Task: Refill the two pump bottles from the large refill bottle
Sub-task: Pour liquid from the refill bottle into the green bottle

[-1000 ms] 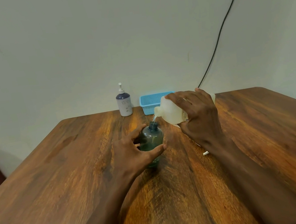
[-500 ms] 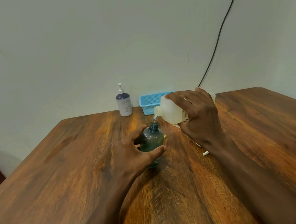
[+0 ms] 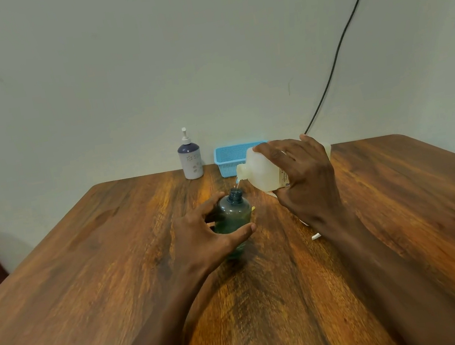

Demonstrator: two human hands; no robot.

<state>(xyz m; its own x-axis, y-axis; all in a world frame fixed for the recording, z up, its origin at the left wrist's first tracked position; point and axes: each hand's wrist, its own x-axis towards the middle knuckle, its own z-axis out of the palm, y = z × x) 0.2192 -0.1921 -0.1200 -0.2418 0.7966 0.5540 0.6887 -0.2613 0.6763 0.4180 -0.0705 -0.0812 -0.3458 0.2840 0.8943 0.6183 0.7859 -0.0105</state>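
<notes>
Fingers (image 3: pixel 286 157) around tilted refill bottle (image 3: pixel 262 171)

Head-worn wide view, facing forward and down, table (image 3: pixel 89 283) close, wall (image 3: pixel 115 71) beyond

The right hand (image 3: pixel 302 174) covers most of the refill bottle (image 3: pixel 262 171), and its label print is too small to read. Beside the green bottle (image 3: pixel 234 216), a small yellow thing (image 3: pixel 253 208) peeks out, unidentifiable. White parts (image 3: pixel 315 236) behind the right wrist are mostly hidden. The green bottle's base is blurred.
</notes>
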